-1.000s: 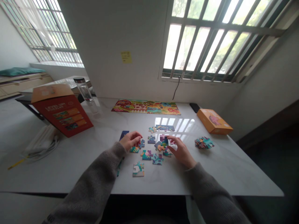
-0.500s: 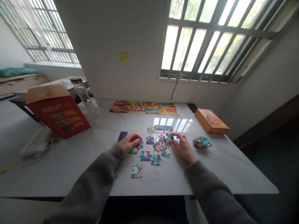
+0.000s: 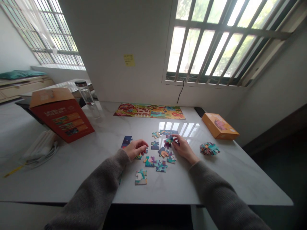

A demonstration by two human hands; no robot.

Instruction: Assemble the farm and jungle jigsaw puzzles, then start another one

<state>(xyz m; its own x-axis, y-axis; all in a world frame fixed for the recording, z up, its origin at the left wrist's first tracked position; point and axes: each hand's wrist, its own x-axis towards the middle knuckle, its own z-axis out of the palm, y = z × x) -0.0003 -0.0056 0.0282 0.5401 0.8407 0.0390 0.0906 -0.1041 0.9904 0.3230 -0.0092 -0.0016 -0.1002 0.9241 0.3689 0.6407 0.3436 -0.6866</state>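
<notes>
While grey-sleeved forearms reach forward, left hand [image 3: 135, 149] and right hand [image 3: 184, 149] curl over colourful cardboard jigsaw pieces [image 3: 150, 161].
Right fingertips [image 3: 174, 138] touch a teal-purple piece [image 3: 168, 142]; left half-closed; neither hold clear.

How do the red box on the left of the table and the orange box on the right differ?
The red box is larger and stands tilted with its tan flap raised, while the orange box lies flat and looks closed. The red box shows a row of picture panels; the orange box shows a pink figure on top. Both are cardboard boxes on the white marble table.
</notes>
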